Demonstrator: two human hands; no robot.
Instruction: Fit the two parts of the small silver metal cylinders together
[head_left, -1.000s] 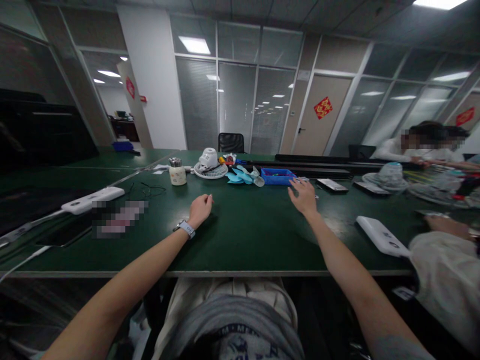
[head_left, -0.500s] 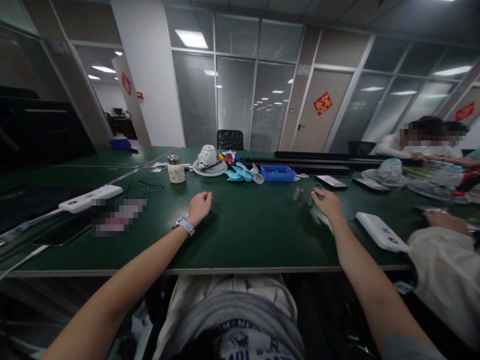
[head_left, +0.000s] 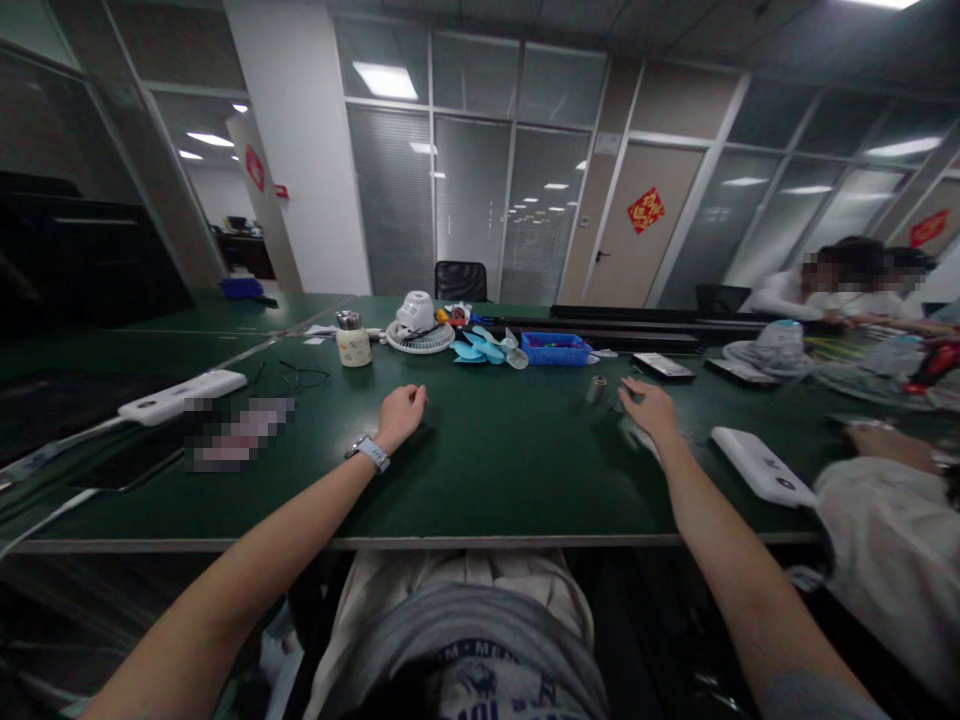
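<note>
**Right hand (head_left: 651, 408) just beside a small metal cylinder (head_left: 596, 390) on a green table (head_left: 495, 470)**

The table is the largest thing here, spreading across the whole view, with long dark bars (head_left: 637, 333) lying along its far side. At the right edge a co-worker's pale sleeve (head_left: 892, 550) reaches onto it, near a slab-shaped white device (head_left: 763, 467). Farther back sits a white fan part (head_left: 416, 312) on a round grille (head_left: 421, 340). To its right come light-blue blades (head_left: 480, 347), then a blue tray (head_left: 556, 349) with small things inside.

The right hand is low over the tabletop, its fingers stretched toward the cylinder but apart from it. Something greyish shows under those fingertips, too blurred to name, so I cannot tell whether they grip it. The left hand (head_left: 401, 412) is well to the other side, fingers curled inward in a loose fist, nearest a cream flask (head_left: 353, 342); a watch (head_left: 369, 452) circles that wrist. The cylinder, smallest of all, stands upright between the two hands, much closer to the right.
</note>
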